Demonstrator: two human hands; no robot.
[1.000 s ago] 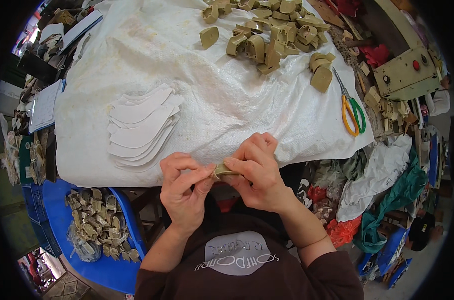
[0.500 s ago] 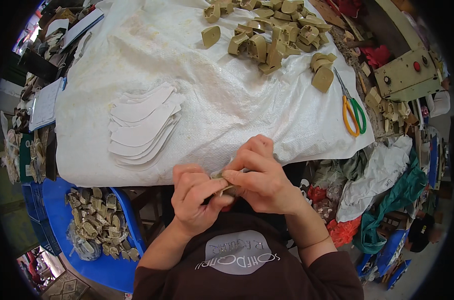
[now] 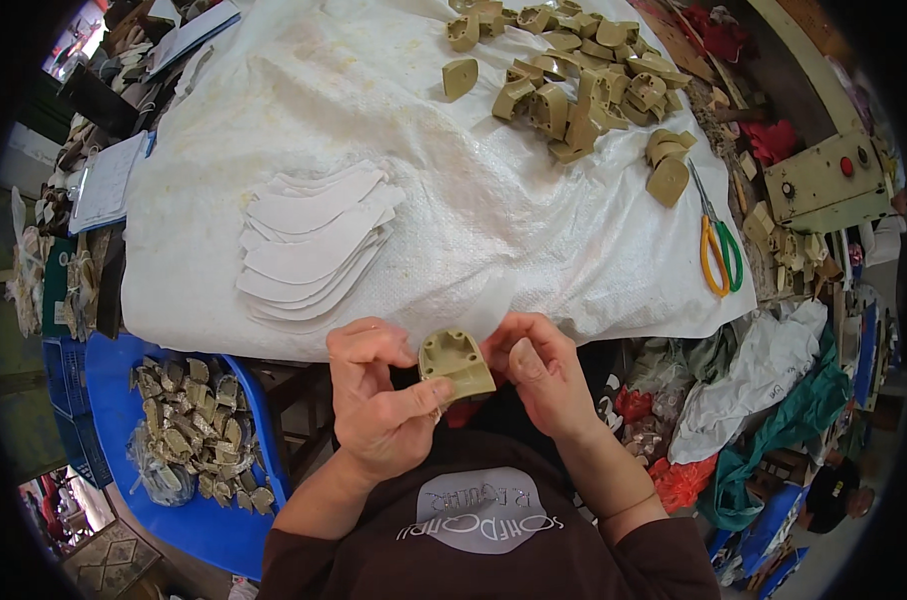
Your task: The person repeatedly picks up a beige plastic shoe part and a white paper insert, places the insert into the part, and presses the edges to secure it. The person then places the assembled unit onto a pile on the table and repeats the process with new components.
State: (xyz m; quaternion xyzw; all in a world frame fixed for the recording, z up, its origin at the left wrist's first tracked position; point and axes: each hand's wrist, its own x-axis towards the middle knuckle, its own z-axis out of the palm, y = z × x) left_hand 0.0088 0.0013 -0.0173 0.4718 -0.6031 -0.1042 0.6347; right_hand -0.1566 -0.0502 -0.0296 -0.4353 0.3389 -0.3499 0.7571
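Observation:
My left hand [image 3: 386,400] is closed on an olive-gold shoe heel [image 3: 458,368], thumb on its near side. The heel's hollow face with small holes is turned up. A thin pale strip [image 3: 491,305] stands out beyond the heel, close to the fingertips of my right hand [image 3: 542,372]; whether it is fixed to the heel cannot be made out. The right hand's fingers are curled, with the thumb apart from them, just right of the heel. Ahead on the white sheet [image 3: 454,220] lies a stack of curved white pieces [image 3: 314,245].
A pile of olive-gold heels [image 3: 574,85] covers the far right of the sheet. Scissors [image 3: 716,235] with yellow and green handles lie at its right edge. A blue tub [image 3: 189,525] at left holds several wrapped heels [image 3: 202,430]. A control box [image 3: 829,180] stands at far right.
My hands have parted, the right moving off the heel. The heel's hollow face now shows, and the pale strip has come into view. The whole view has shifted slightly.

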